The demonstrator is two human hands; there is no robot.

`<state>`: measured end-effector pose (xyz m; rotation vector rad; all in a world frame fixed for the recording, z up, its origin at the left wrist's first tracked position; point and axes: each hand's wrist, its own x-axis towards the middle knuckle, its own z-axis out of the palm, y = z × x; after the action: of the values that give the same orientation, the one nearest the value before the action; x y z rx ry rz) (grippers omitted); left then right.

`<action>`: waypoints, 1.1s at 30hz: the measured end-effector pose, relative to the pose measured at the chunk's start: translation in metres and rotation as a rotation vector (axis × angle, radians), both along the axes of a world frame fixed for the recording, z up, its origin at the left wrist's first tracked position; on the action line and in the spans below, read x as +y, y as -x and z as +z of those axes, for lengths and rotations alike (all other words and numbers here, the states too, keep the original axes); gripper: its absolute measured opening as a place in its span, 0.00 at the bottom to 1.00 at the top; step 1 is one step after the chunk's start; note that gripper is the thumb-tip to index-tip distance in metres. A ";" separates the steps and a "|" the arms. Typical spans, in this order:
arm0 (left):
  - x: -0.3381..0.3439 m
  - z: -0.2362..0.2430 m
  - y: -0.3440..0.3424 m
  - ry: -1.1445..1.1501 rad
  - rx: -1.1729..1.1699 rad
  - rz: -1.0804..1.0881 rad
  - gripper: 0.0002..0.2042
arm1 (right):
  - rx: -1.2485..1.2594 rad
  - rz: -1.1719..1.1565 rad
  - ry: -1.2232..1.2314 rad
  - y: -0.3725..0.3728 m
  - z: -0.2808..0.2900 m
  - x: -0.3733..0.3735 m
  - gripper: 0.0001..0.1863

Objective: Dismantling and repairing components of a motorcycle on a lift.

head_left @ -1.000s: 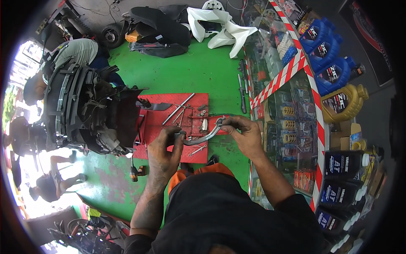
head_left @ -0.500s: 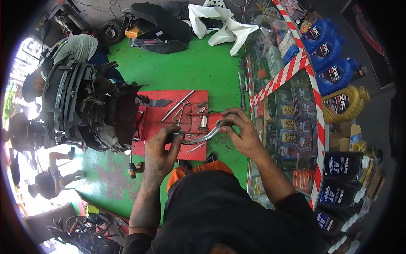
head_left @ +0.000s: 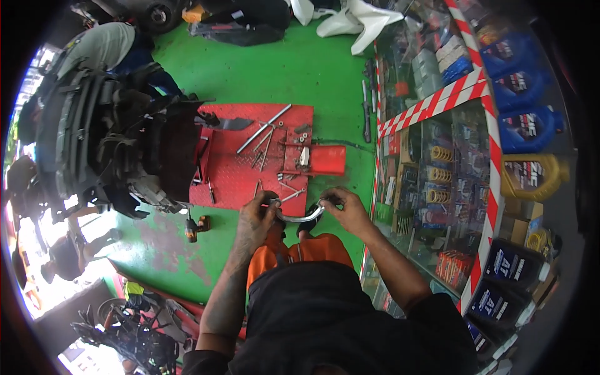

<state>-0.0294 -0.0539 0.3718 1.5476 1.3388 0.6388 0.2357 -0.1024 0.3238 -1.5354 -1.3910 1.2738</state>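
A curved silver metal bar (head_left: 302, 218) hangs between my two hands, bowed down toward me; its exact kind I cannot tell. The fingers of my left hand (head_left: 259, 214) are closed on its left end. On its right end, my right hand (head_left: 345, 209) keeps a pinch with thumb and fingertips. Both hands partly hide the bar's ends. Just beyond them lies a red metal platform (head_left: 234, 175). On it are a long silver rod (head_left: 264, 128), several thin bolts or tools and small loose parts.
A partly stripped vehicle body (head_left: 119, 144) stands at the left, with a person (head_left: 109, 53) bent behind it. An orange-and-black power drill (head_left: 197, 227) rests on the green floor. At the right is a glass display case (head_left: 437, 169) edged with striped tape, with oil bottles (head_left: 528, 128) beyond.
Both hands have come down closer to my body with the bar, which now shows a deeper curve. The view has shifted, so the platform shows more fully.
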 end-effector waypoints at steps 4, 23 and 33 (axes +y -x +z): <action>-0.010 -0.132 0.016 0.073 0.133 0.007 0.09 | 0.026 -0.077 0.215 0.018 -0.093 -0.003 0.10; 0.144 -0.638 -0.057 0.289 0.334 -0.278 0.12 | -0.671 -0.009 0.338 -0.018 -0.539 0.164 0.10; 0.138 -0.636 -0.064 0.435 0.267 -0.143 0.13 | -0.696 -0.015 0.231 -0.023 -0.523 0.159 0.15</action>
<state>0.0344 0.0839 -0.2639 1.3818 1.4327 0.0413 0.2589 0.0562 -0.1995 -2.2838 -1.6737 0.9432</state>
